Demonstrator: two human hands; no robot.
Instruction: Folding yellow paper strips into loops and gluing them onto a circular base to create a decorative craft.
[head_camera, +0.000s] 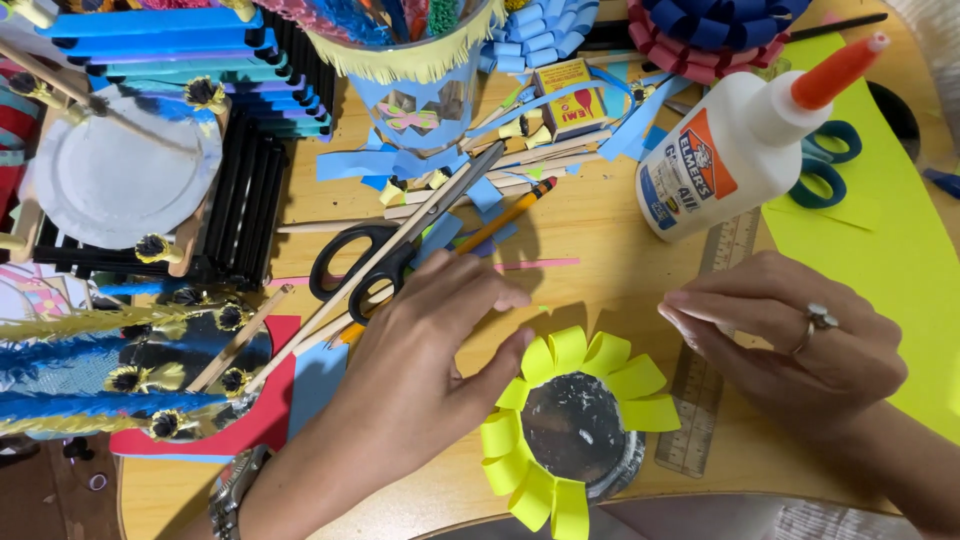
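Note:
A small round silver dish (575, 428) ringed with looped yellow paper petals (560, 355) sits at the near edge of the wooden table (590, 225). My left hand (425, 345) rests beside it, fingers together, thumb touching a yellow petal. My right hand (790, 335), wearing a ring, hovers just right of the dish with fingertips pinched together; whether they hold anything I cannot tell. Both hands flank the dish.
Black-handled scissors (400, 245) and an orange pencil (500, 220) lie behind my left hand. A white glue bottle (735, 150) with orange tip leans at right over a ruler (705, 390). Lime paper (900, 250), teal scissors (825, 175), blue paper strips, a clear cup (420, 95) and craft models crowd the back.

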